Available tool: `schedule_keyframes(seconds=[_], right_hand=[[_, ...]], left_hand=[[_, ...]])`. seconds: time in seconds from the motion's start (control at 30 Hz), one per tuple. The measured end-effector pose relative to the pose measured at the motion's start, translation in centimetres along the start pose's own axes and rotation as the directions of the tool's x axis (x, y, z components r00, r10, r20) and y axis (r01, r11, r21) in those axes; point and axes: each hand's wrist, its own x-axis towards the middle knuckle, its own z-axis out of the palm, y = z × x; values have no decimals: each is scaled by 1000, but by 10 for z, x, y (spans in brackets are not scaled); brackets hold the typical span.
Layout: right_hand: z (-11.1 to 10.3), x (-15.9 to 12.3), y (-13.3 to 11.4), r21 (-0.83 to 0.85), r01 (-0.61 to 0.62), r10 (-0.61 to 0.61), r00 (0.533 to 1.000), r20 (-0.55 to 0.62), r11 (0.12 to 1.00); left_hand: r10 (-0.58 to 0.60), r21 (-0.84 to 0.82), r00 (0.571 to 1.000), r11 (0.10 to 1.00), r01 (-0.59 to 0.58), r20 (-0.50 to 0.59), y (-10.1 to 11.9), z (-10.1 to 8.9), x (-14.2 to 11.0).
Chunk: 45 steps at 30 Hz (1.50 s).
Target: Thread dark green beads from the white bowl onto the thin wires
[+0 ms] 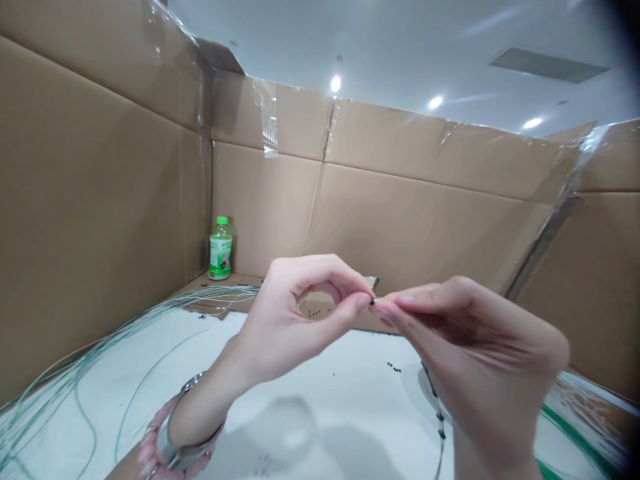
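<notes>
Above the white work surface [300, 413], my two hands meet fingertip to fingertip. My left hand [290, 313] is closed in a pinch of thumb and forefinger on a tiny black piece [373, 302]. Against it, my right hand [465, 347] pinches a thin pale wire end [379, 301], of which only a short tip shows. The black piece and the wire tip touch or nearly touch; the fingers hide the rest. Several small black pieces [394, 367] lie on the surface beyond my hands. A dark strip [441, 427] with black bits along it runs down beside my right wrist.
Long green and white wires [90, 360] spread along the left side. More green wires [575, 433] and white strands [590, 400] lie at the right. A green-capped bottle [221, 250] stands in the back left corner. Cardboard walls [430, 213] enclose the surface.
</notes>
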Motion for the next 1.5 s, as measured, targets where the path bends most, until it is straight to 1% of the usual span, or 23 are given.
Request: schedule_keyframes(seconds=[0.07, 0.23, 0.33, 0.43, 0.53, 0.6, 0.67, 0.73, 0.8, 0.87, 0.93, 0.97, 1.0, 1.03, 1.1, 1.13, 1.17, 1.2, 1.23, 1.3, 1.4, 1.47, 1.5], right_hand=[[1, 0, 0, -4, 8, -8, 1000, 2, 1000], [1, -1, -3, -106, -58, 63, 997, 42, 993], [-1, -3, -5, -210, 6, 5, 998, 55, 978], [-2, -4, -7, -323, 82, -64, 996, 65, 943], [-2, -4, -7, -370, 111, -89, 993, 75, 922], [-1, -4, -5, -361, 112, -90, 993, 77, 926], [1, -4, -2, -308, 70, -46, 995, 83, 949], [3, -3, 1, -224, -18, 40, 994, 98, 974], [5, 0, 4, -153, -98, 118, 985, 124, 983], [5, 3, 4, -128, -155, 173, 974, 149, 980], [-1, 6, 4, -161, -211, 241, 950, 196, 964], [-6, 8, 3, -206, -243, 289, 927, 237, 948], [-12, 8, 4, -268, -271, 346, 893, 288, 924], [-18, 8, 4, -343, -290, 408, 844, 348, 893], [-30, 7, 7, -483, -298, 524, 726, 445, 823], [-35, 5, 10, -510, -307, 559, 681, 473, 804], [-39, 3, 12, -497, -339, 579, 658, 482, 799], [-42, 1, 16, -430, -403, 583, 653, 483, 808], [-45, -2, 20, -328, -480, 581, 660, 476, 814], [-49, -9, 27, -187, -582, 600, 681, 419, 791], [-58, -24, 39, -155, -638, 649, 689, 321, 754], [-66, -38, 47, -125, -672, 677, 685, 269, 730], [-71, -46, 51, -102, -689, 690, 683, 241, 717]], left_hand=[[16, -1, 999, 1000, -16, -31, -3, 2, -1], [12, -12, 997, 1000, -13, -76, -7, 6, -2], [30, 11, 995, 1000, -29, -92, -7, 6, -1], [54, 32, 994, 998, -51, -91, -7, 5, -1], [49, 34, 996, 998, -47, -72, -7, 5, -2], [40, 51, 997, 998, -36, -61, -7, 5, -2], [42, 80, 997, 996, -36, -68, -7, 5, -2], [61, 112, 994, 992, -51, -87, -8, 6, -1], [81, 142, 992, 988, -68, -94, -9, 6, 0], [92, 171, 992, 982, -76, -88, -10, 5, 0], [103, 209, 991, 974, -82, -90, -12, 4, 0], [113, 238, 989, 967, -88, -96, -13, 3, 0], [123, 272, 987, 958, -92, -99, -15, 3, 1], [129, 309, 987, 946, -95, -94, -17, 4, 1], [125, 369, 991, 924, -100, -45, -23, 9, 1], [115, 384, 993, 917, -107, 3, -26, 13, 1], [99, 384, 993, 916, -114, 58, -30, 19, 0], [86, 371, 990, 921, -121, 111, -34, 25, -1], [77, 348, 986, 929, -124, 148, -37, 32, -3], [49, 279, 983, 955, -98, 180, -44, 46, -6], [-59, 168, 980, 985, 27, 188, -56, 65, -12], [-170, 136, 956, 981, 140, 240, -69, 76, -15], [-227, 148, 935, 970, 192, 273, -78, 82, -16]])
